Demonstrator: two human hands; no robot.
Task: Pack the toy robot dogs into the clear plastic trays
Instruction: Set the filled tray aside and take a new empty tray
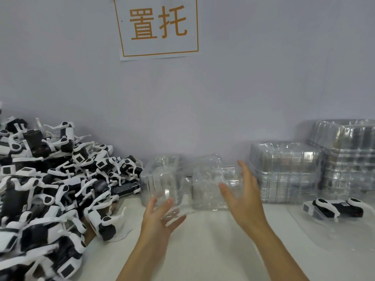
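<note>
A big heap of black-and-white dogs (pixel 50 179) lies jumbled on the left, legs sticking out every way. One more dog (pixel 332 207) lies on its side in a flat clear tray (pixel 324 236) at the right. A clear tray (pixel 186 183) stands mid-table, tipped up and blurred. Behind it to the right stand nested tray stacks (pixel 284 171), the far-right one (pixel 349 155) taller.

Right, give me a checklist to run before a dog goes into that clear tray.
1. Clear tray in front of the person: ok.
2. Left hand steadying the tray: touches its near edge, fingers straight; ok.
3. Right hand free: open, holds nothing; ok.
4. Toy dogs within reach: heaped at left; ok.
5. Tray cavity facing up: cannot tell, blurred.
6. Spare trays: stacked at right; ok.
</note>
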